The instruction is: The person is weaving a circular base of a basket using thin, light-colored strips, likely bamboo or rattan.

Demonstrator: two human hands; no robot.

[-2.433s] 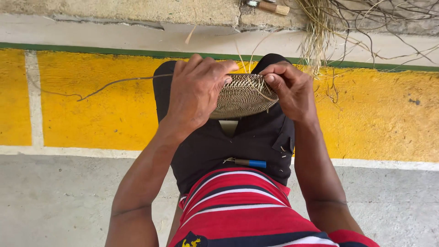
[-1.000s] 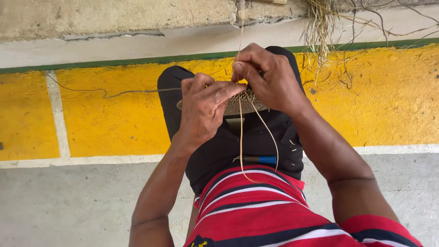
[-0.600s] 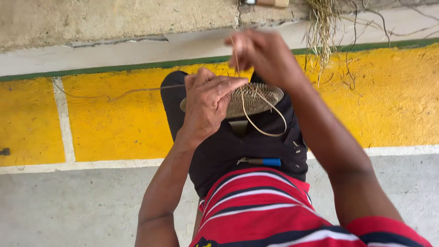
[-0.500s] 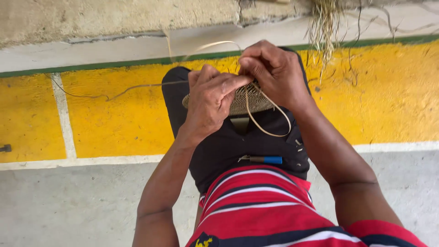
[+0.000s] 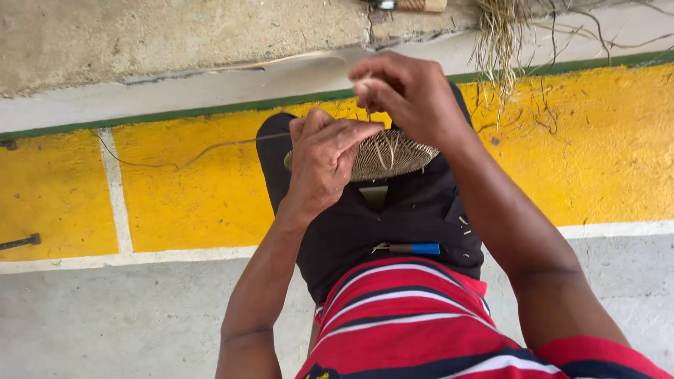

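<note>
A round woven disc of pale fibre [image 5: 393, 156] rests on my black-trousered knees. My left hand [image 5: 324, 156] grips its left edge, thumb on top. My right hand [image 5: 404, 95] is raised just above the disc, fingers pinched on a thin straw strand [image 5: 367, 116] that runs down into the weave. A small tool with a blue handle [image 5: 411, 248] lies on my lap below the disc, untouched.
A bundle of loose dry fibres [image 5: 502, 35] hangs at the top right by a concrete ledge [image 5: 175, 35]. A yellow painted floor band [image 5: 196, 196] with white lines lies under my legs. A dark metal bolt [image 5: 17, 243] lies at the left edge.
My right hand has lifted up from the disc's rim, drawing the strand tight and closing the loose loop that hung below. My left hand has kept hold of the disc.
</note>
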